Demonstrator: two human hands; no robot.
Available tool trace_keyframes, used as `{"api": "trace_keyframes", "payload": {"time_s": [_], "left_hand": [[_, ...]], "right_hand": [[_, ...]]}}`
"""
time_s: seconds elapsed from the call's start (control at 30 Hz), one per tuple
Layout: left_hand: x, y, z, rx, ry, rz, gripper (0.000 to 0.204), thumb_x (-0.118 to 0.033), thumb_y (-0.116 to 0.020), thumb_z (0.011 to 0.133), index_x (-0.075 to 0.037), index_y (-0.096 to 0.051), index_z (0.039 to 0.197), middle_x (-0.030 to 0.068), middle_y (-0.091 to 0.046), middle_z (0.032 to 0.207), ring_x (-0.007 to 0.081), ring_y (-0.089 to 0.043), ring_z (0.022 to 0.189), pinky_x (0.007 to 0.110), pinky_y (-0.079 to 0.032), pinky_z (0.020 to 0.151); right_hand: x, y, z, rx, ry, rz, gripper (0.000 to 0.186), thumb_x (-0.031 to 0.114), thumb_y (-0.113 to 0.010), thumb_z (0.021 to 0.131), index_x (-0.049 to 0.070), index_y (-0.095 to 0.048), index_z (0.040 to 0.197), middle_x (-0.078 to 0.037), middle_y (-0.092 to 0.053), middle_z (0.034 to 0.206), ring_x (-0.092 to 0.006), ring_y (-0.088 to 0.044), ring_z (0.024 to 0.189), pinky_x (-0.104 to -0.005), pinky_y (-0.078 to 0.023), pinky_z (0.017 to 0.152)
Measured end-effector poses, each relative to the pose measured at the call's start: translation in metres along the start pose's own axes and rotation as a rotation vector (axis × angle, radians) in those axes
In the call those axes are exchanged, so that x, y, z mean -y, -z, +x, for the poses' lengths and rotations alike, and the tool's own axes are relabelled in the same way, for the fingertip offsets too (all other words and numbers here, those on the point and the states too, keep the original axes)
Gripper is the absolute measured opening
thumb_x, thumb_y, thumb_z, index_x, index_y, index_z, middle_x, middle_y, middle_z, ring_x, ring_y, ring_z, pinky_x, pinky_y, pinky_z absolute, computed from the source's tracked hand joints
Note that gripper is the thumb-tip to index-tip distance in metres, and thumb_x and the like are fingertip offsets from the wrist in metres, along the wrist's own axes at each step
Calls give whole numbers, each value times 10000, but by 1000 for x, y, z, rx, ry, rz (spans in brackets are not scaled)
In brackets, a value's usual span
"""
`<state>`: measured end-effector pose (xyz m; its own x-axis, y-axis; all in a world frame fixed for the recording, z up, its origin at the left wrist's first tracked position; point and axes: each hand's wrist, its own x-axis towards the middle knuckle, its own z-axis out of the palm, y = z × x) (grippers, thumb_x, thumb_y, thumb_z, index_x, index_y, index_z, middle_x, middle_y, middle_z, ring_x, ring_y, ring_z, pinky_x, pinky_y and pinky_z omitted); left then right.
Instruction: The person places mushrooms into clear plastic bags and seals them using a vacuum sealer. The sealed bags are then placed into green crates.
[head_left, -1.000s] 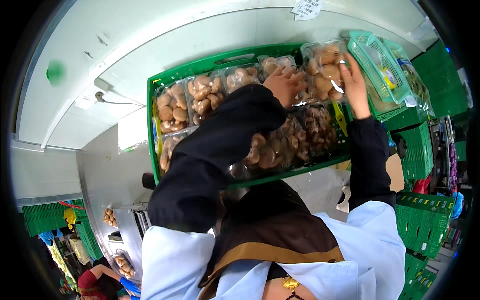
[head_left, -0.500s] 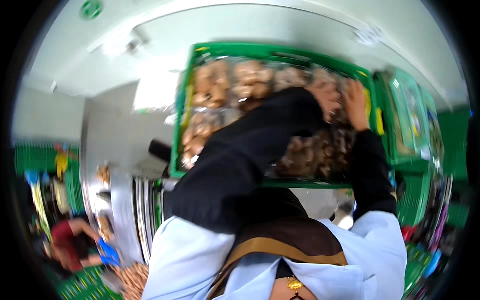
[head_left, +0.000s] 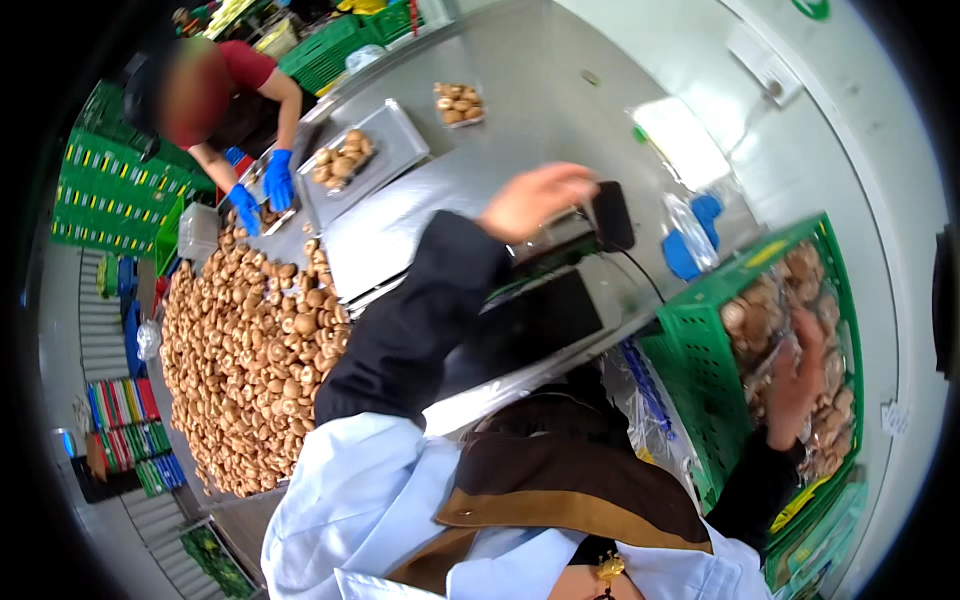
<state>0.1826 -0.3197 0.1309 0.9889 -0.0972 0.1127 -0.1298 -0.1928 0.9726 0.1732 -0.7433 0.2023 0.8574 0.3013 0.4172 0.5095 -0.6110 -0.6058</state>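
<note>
While the left hand (head_left: 540, 203) hangs open, the right hand (head_left: 797, 378) spreads over film-wrapped, rounded mushrooms (head_left: 750, 316).

Smooth white wall (head_left: 840, 100), shiny metal worktable (head_left: 530, 70), ribbed grey panelling (head_left: 102, 340) at left.

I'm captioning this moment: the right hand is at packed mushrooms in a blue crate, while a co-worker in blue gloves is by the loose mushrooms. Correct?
No: the crate is green, not blue, as the head view shows. The right hand is at packed mushrooms in it, and a co-worker in blue gloves is by the loose mushrooms.
</note>
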Motion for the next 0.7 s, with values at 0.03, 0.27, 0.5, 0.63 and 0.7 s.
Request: {"api": "trace_keyframes", "payload": {"time_s": [0.03, 0.27, 0.5, 0.63, 0.7], "left_hand": [[27, 52, -32, -238, 153, -129, 377, -296, -527, 961, -28, -560, 1225, 71, -628, 1139, 172, -603, 979, 311, -476, 861], [269, 370, -242, -1205, 451, 90, 431, -194, -567, 878, -26, -514, 1271, 84, -628, 1019, 149, -588, 812, 284, -475, 670], [301, 393, -195, -1137, 662, -287, 587, -21, -541, 766, 1, -413, 1338, 147, -609, 931, 223, -608, 714, 357, -508, 596], [296, 394, -176, -1062, 531, -135, 537, 23, -526, 718, 44, -490, 1253, 153, -635, 987, 206, -611, 618, 311, -486, 500], [282, 387, -180, -1084, 528, -89, 504, 43, -515, 708, 45, -521, 1211, 147, -632, 1049, 199, -617, 622, 304, -482, 491]], "right_hand": [[40, -36, 18, 177, 143, -52, 274, 48, -600, 864, 6, -582, 1134, -136, -595, 1149, -274, -550, 1096, -351, -418, 948], [152, -291, 87, 753, 320, 416, 292, 22, -599, 841, -21, -574, 1128, -132, -583, 1178, -266, -570, 1062, -345, -454, 906], [209, -571, 184, 826, 196, 443, 392, 136, -569, 845, -35, -537, 1196, -154, -599, 1078, -252, -608, 927, -333, -489, 816], [218, -699, 221, 879, -67, 582, 419, 123, -536, 832, -46, -534, 1216, -148, -622, 1072, -217, -599, 822, -318, -491, 708], [235, -709, 218, 967, -257, 731, 392, 83, -523, 826, -37, -541, 1199, -111, -631, 1037, -165, -587, 750, -294, -483, 617]]}}
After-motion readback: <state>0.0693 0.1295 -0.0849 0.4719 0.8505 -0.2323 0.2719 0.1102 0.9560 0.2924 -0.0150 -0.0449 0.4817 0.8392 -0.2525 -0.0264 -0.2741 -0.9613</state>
